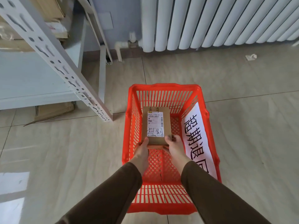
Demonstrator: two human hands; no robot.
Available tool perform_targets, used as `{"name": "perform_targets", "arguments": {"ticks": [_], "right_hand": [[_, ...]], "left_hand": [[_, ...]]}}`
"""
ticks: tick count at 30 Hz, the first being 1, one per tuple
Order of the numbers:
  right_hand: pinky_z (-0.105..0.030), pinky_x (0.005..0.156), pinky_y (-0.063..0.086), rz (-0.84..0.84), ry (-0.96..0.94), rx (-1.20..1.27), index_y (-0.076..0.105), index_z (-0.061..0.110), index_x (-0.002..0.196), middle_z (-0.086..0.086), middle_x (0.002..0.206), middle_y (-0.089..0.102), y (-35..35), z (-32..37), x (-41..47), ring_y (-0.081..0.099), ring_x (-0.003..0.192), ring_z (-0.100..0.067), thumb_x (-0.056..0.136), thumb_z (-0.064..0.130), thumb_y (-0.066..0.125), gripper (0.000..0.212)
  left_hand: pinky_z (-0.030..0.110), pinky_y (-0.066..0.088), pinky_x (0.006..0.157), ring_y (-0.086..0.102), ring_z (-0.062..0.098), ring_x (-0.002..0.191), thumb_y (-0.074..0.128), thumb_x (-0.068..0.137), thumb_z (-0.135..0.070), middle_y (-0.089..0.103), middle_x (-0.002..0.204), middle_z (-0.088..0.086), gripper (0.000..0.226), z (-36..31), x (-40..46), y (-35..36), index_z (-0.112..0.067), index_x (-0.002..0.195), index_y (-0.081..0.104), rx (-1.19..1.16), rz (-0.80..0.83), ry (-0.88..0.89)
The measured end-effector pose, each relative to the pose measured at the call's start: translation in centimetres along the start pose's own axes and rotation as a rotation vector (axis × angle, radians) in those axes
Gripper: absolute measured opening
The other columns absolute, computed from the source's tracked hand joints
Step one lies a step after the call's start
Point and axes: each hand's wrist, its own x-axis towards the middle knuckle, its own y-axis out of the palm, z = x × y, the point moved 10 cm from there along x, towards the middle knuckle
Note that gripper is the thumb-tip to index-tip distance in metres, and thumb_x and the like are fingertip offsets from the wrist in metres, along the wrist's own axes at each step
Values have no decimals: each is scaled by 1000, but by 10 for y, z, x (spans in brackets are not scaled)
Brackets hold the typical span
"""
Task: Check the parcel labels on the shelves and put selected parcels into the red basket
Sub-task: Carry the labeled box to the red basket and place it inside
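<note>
Head view: red basket (163, 88) sits on the tiled floor (242, 126), open top facing the camera. Both arms in brown sleeves (103, 196) reach down into it. Cardboard parcel (156, 139) is inside the basket, toward its far half, label side up. White shipping label (155, 124) on the parcel top has a barcode, printed digits and black handwritten characters; more handwriting on the bare cardboard above the label.

Left hand (142, 147) grips the parcel's near-left corner, thumb on top, fingers curled under the edge. Right hand (174, 145) grips the near-right corner the same way, thumb on top. Cannot tell whether the parcel rests on the basket bottom or is held just above it.

White paper sign (196, 136) with large black characters hangs on the inside of the basket's right wall.

Left of the basket: white metal shelf upright (53, 50) with slotted holes, cardboard boxes (48, 12) on the shelves, flattened cardboard (53, 110) on the floor beneath. White radiator (218, 21) along the back wall. 1 small scrap of paper (250, 57) on the floor near it.
</note>
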Motion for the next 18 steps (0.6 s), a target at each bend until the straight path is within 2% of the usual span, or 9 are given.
{"name": "perform_targets", "arguments": {"ticks": [2, 4, 7, 10, 12, 14, 15, 17, 18], "right_hand": [[-45, 101, 56, 15, -6, -28, 54, 13, 128, -8, 122, 65, 3, -4, 7, 65, 114, -27, 103, 13, 59, 26], [-46, 105, 54, 24, -18, -78, 55, 17, 127, -8, 124, 66, 7, -5, 10, 66, 114, -25, 104, 11, 57, 24], [-45, 108, 51, 36, -24, -123, 60, 23, 130, -6, 125, 68, 9, -9, 14, 66, 116, -24, 103, 8, 55, 30], [-44, 109, 51, 46, -3, -181, 60, 18, 141, -5, 128, 70, 6, -13, 16, 67, 117, -24, 102, 5, 55, 41], [-44, 110, 50, 62, 2, -233, 61, 17, 141, -5, 129, 71, 6, -14, 16, 66, 119, -23, 101, 7, 55, 42], [-41, 112, 46, 92, 19, -254, 55, 15, 147, -7, 136, 67, 9, -8, 5, 63, 125, -24, 102, 12, 56, 45], [-40, 113, 43, 94, 23, -253, 49, 13, 151, -7, 144, 61, 9, -3, -2, 59, 130, -25, 103, 14, 56, 49], [-38, 115, 37, 88, 26, -256, 37, 11, 158, -5, 155, 49, 6, 14, -24, 49, 141, -26, 104, 17, 56, 58], [-39, 116, 35, 76, 17, -268, 34, 11, 159, -6, 158, 46, 5, 25, -35, 45, 145, -26, 105, 18, 56, 59]], "left_hand": [[48, 47, 112, 65, 29, 118, 60, 104, -35, 70, 128, 6, 36, 6, 14, -4, -17, 135, 61, 35, -32, 1], [51, 45, 115, 64, 31, 121, 58, 103, -39, 68, 131, 7, 42, 10, 29, -10, -16, 139, 59, 42, -75, 4], [46, 48, 112, 67, 31, 113, 55, 105, -38, 70, 119, 7, 44, 10, 31, -13, -10, 140, 59, 11, -125, -15], [32, 46, 96, 64, 20, 88, 50, 110, -29, 65, 97, 2, 38, 4, 17, -7, -5, 138, 57, -3, -105, -19], [30, 45, 89, 59, 15, 80, 47, 111, -26, 62, 92, 0, 33, 2, 8, -6, -5, 134, 57, -4, -78, -11], [30, 49, 85, 60, 15, 83, 44, 112, -26, 61, 92, 1, 23, 1, -7, -5, -11, 126, 55, 8, -53, -35], [30, 50, 87, 62, 18, 90, 44, 112, -26, 63, 97, 4, 22, -1, -16, -3, -12, 125, 53, 2, -33, -56], [31, 52, 92, 64, 22, 105, 45, 111, -28, 65, 111, 10, 27, -5, -31, 0, -10, 129, 54, 8, -6, -75], [30, 54, 90, 65, 21, 102, 46, 111, -28, 65, 110, 9, 26, -10, -40, 0, -10, 128, 56, 16, 0, -69]]}}
